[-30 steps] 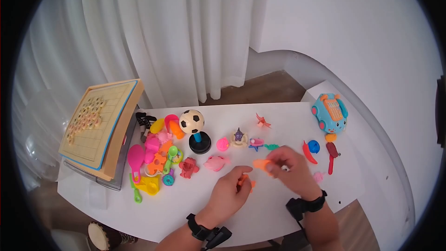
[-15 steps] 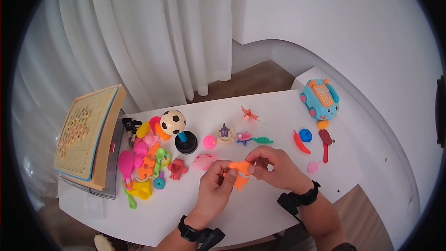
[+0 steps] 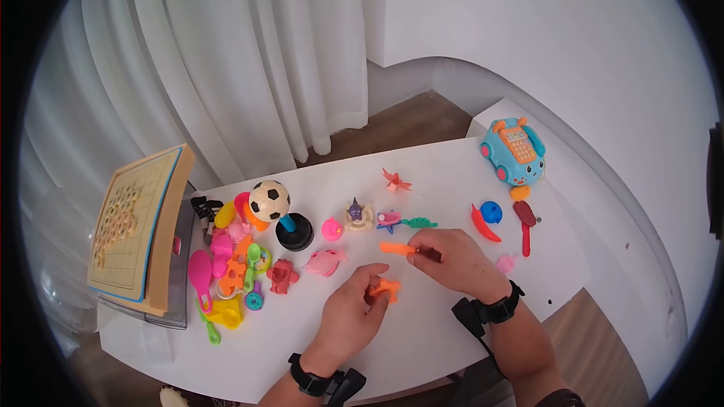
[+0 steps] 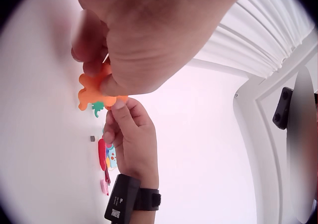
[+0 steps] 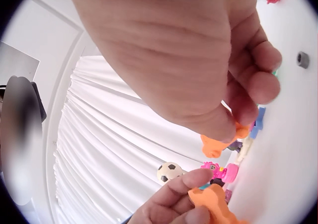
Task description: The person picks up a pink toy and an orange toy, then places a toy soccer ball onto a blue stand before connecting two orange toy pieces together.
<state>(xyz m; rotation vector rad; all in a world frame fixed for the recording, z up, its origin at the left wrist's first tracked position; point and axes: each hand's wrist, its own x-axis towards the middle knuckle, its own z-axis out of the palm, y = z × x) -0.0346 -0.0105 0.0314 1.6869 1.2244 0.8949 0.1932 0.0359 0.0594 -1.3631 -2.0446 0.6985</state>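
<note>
My left hand (image 3: 348,320) pinches a flat orange toy piece with rounded lobes (image 3: 386,290) between thumb and fingers, over the front middle of the white table. The lobes of this piece stick out past the thumb in the left wrist view. To its right and a little farther back, my right hand (image 3: 461,262) pinches a second orange piece (image 3: 395,248), seen nearly edge-on in the head view. The right wrist view shows its rounded end (image 5: 212,147) below the thumb. A gap separates the two pieces in the head view.
Behind my hands lie a green toy piece (image 3: 419,222), a purple figure on a cream base (image 3: 357,215) and a pink fish (image 3: 324,261). Left are mixed toys, a soccer ball on a stand (image 3: 270,201) and a chess board (image 3: 136,226). A toy phone (image 3: 514,152) stands at right.
Half a second ago both orange pieces were together between the hands; now they are apart again. The right hand's piece has turned edge-on. The head view has shifted slightly.
</note>
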